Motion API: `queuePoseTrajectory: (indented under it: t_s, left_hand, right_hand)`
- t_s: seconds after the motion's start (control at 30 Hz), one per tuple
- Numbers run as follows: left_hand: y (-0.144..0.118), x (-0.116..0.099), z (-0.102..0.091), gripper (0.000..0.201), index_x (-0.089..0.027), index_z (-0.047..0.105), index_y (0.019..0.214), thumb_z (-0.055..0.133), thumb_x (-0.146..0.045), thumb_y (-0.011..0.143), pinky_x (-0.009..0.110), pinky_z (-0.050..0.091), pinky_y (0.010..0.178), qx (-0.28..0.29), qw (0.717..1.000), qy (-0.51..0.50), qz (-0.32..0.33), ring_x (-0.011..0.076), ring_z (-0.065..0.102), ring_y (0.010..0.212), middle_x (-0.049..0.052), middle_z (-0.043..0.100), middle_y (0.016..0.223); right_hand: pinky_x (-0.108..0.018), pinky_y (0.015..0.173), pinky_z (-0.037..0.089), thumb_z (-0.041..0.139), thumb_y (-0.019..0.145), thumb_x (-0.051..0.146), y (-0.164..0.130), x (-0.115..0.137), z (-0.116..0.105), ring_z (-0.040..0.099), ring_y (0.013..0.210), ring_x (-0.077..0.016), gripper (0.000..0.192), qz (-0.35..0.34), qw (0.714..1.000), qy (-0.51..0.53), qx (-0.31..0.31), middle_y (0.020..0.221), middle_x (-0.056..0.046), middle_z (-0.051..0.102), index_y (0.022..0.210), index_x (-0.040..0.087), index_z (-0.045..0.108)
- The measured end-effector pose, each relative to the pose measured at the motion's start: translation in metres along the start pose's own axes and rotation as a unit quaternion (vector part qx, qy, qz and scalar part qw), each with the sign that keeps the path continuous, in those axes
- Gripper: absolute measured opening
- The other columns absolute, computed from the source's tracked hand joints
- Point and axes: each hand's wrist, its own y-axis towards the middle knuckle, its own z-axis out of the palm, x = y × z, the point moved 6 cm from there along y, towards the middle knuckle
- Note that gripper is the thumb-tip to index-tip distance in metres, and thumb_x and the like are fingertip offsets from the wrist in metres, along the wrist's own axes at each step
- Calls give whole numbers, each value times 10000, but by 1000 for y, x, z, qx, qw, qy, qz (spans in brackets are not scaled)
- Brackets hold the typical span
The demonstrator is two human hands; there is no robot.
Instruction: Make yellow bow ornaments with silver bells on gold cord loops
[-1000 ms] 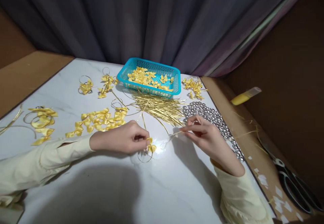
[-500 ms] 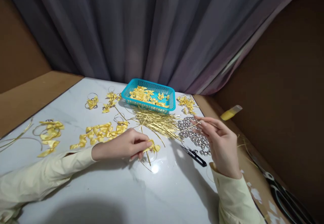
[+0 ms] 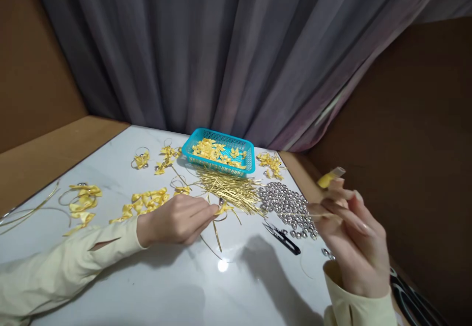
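— Looking at the blue basket (image 3: pixel 218 152): what's in it?
— Yellow ribbon bows, a loose pile, at the table's (image 3: pixel 155 277) far edge before the curtain.
— And the hands?
— Left hand (image 3: pixel 177 219) lies low on the table, fingertips pinched on a yellow bow (image 3: pixel 224 208) beside the gold wire bundle (image 3: pixel 230 189). Right hand (image 3: pixel 348 240) is raised, fingers closed on a thin gold wire (image 3: pixel 295 214) above the silver beads (image 3: pixel 285 203).

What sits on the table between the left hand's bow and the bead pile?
Head view: the spread of gold wire strips and, nearer, small black snips lie between the bow and beads.
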Motion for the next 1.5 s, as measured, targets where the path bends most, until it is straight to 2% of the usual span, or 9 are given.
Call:
queuePoseTrajectory:
  t_s: [0.1,0.2,0.33,0.57,0.73,0.9,1.07,1.23,1.5]
  left_hand:
    - [3,0,-6,170,-104,576,874,408,-83,879,262,407,426,4,1000,-12,-15,138,539,485,47,635,603]
    - [9,-3,-12,225,-125,586,762,399,-84,881,265,349,395,12,1000,-17,-23,123,483,435,10,574,520]
    - [16,-9,-21,302,-139,589,709,357,-73,891,259,325,391,20,999,-31,-21,108,441,428,-13,531,489]
    - [16,-21,-25,219,-129,616,690,501,-113,876,287,300,376,60,996,10,65,128,449,452,-14,514,509]
    - [8,-21,-24,136,-126,634,718,608,-181,839,289,330,395,72,988,61,126,138,492,486,3,562,568]
    - [6,-19,-23,172,-143,625,694,582,-193,853,301,305,398,89,986,52,133,140,487,479,9,564,566]
    - [11,-15,-27,235,-148,592,664,576,-243,878,299,283,404,44,997,20,66,128,462,466,-15,527,527]
    - [17,-13,-21,392,-160,541,586,440,-249,954,289,268,380,45,999,-24,-2,110,426,429,-32,495,483]
    - [11,-12,-9,413,-138,565,662,308,-180,983,242,353,411,62,993,-87,-53,105,484,448,-1,570,529]
  right_hand:
    - [-270,503,485,706,698,221,-13,1,-2,38,325,-8,131,-22,998,-48,-20,644,73,620,795,308,690]
    - [-268,477,444,714,733,275,-25,-13,11,274,329,-25,125,-15,976,-218,-13,697,15,682,858,279,714]
    - [-247,507,424,734,718,288,-39,-60,61,505,526,-103,326,47,908,-371,189,645,8,636,1037,233,700]
    - [-209,527,471,672,794,240,-41,-88,90,608,492,-92,42,55,928,-263,257,564,31,650,811,205,685]
    - [-212,553,508,651,816,204,-41,-88,90,636,507,-100,51,46,922,-272,273,586,4,689,802,194,699]
    - [-224,543,521,656,812,204,-43,-88,91,640,509,-109,47,41,920,-273,278,609,-14,704,800,187,699]
    - [-225,528,516,655,812,209,-43,-85,92,652,507,-120,52,22,913,-298,278,588,-10,694,796,180,695]
    - [-214,537,507,636,827,194,-45,-81,91,656,501,-116,55,-15,898,-335,285,569,-1,686,814,176,686]
    - [-215,533,513,626,833,180,-46,-81,89,658,511,-113,67,-8,913,-296,281,616,2,694,882,187,670]
